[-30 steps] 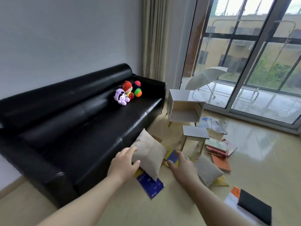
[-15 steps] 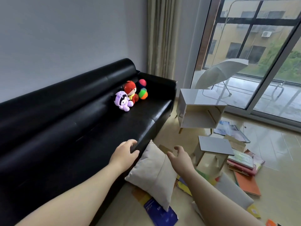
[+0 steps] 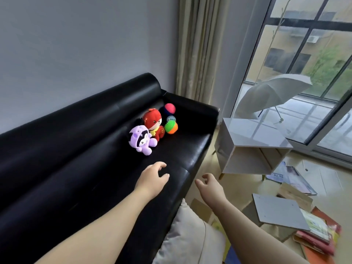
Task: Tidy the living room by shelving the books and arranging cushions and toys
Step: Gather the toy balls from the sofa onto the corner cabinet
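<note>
On the black leather sofa [image 3: 80,168] sit a purple plush toy [image 3: 142,140], a red plush toy [image 3: 153,121], a pink spiky ball [image 3: 170,108] and a green-orange spiky ball [image 3: 171,127], all at the far end. My left hand [image 3: 152,180] hovers over the seat, fingers loosely curled, holding nothing. My right hand [image 3: 209,185] hangs past the sofa's front edge, empty too. A beige cushion [image 3: 188,237] leans against the sofa front below my arms. Books [image 3: 320,233] lie piled on the floor at the right.
A white open shelf cube [image 3: 249,147] stands beside the sofa's arm. A grey board [image 3: 278,212] lies over the books. More magazines [image 3: 291,176] lie near the window. An open white umbrella [image 3: 272,94] stands outside the glass door. A beige curtain [image 3: 198,50] hangs behind the sofa.
Both hands have left the cushion and risen toward the sofa seat. My view has lifted and moved closer to the toys; the cushion now sits low in the frame.
</note>
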Demonstrator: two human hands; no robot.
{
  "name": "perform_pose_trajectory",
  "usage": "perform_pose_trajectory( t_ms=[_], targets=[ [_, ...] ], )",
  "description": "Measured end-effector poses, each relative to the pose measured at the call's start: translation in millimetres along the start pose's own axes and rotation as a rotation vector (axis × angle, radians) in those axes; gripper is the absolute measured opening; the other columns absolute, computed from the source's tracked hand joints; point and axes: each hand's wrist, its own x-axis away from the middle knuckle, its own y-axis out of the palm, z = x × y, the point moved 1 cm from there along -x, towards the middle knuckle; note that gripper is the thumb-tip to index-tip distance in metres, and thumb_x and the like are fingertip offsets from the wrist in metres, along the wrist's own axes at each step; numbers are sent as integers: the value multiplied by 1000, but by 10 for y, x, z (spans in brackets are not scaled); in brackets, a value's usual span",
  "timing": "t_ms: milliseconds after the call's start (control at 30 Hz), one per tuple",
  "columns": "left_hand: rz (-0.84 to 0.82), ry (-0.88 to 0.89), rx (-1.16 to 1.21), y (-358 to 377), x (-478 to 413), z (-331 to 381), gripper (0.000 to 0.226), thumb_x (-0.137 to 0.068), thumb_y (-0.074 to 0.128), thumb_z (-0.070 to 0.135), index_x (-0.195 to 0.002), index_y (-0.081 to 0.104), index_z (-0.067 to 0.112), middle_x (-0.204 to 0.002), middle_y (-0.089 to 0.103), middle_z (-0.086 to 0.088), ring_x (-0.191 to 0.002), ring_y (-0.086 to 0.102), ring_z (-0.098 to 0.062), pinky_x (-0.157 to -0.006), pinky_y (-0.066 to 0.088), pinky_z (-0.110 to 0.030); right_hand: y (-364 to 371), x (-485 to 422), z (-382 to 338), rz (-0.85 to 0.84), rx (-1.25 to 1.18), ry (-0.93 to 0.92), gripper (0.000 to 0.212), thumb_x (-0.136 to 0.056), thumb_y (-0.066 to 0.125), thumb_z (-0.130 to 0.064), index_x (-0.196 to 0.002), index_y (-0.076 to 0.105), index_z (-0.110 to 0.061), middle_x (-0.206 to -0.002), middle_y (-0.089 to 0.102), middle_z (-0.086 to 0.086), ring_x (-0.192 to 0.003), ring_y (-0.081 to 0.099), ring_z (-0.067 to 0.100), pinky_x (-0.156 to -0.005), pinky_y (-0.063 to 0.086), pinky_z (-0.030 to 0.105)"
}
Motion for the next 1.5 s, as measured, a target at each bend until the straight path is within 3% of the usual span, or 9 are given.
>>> perform_pose_trajectory(
  t_ms=[167,367,500,600,667,800,1000,1367,1500],
  targets=[
    [-33,-6,2,-291,-974,-34,38,-90,56,25,-128,51,23,-127,52,1,-112,52,-15,-88,43,-25,205,-863,-519,15,-50,42,42,-94,49,-31,-132,45,-12,-128,56,6,-106,53,18,-87,41,27],
    [-48,-91,58,-474,-1755,-87,49,-90,55,24,-137,39,23,-127,51,2,-107,53,-15,-80,39,-24,339,-1592,-885,-10,-32,86,44,-94,48,-31,-133,44,-12,-131,54,6,-114,53,22,-88,40,26],
    [-43,-94,24,-529,-2358,-52,43,-91,53,22,-133,46,21,-126,53,-1,-109,53,-16,-82,36,-21,389,-2239,-1090,-20,-41,89,43,-94,47,-31,-134,43,-14,-129,53,6,-107,53,21,-83,38,24],
    [-33,-102,-4,-501,-2768,-91,30,-91,52,20,-121,56,21,-115,55,3,-84,53,-10,-68,39,-18,447,-2724,-1154,-45,-17,75,42,-94,48,-31,-132,45,-14,-124,56,5,-92,52,16,-76,37,23],
    [-6,-128,8,-453,-3129,-114,26,-90,49,20,-115,58,20,-118,58,7,-86,58,-13,-68,47,-20,447,-3138,-1215,-76,11,71,41,-94,48,-31,-131,45,-14,-122,56,4,-89,50,13,-75,35,21],
    [86,-212,-8,-244,-4363,43,27,-89,51,23,-116,56,25,-111,64,3,-83,60,-14,-61,45,-20,329,-4587,-1415,-135,80,23,41,-94,49,-31,-131,45,-14,-125,55,4,-92,51,13,-73,36,20],
    [25,-330,-51,398,-6130,293,35,-87,58,22,-123,55,20,-122,59,-2,-111,55,-20,-92,42,-29,272,-6405,-1529,-298,184,54,42,-93,50,-30,-131,46,-14,-126,55,4,-99,55,16,-74,37,19],
    [-31,-554,-112,1189,-7918,-83,42,-91,53,30,-131,46,22,-136,47,0,-122,47,-20,-97,38,-29,661,-8591,-1580,-482,260,58,46,-93,51,-28,-136,42,-14,-133,51,8,-100,55,18,-84,45,26],
    [-215,-579,-208,1608,-8150,-319,59,-88,55,41,-140,36,19,-143,37,-3,-131,37,-25,-106,33,-34,947,-9097,-1614,-513,246,53,49,-94,51,-28,-139,38,-14,-134,50,9,-92,50,15,-77,38,24]
  ],
)
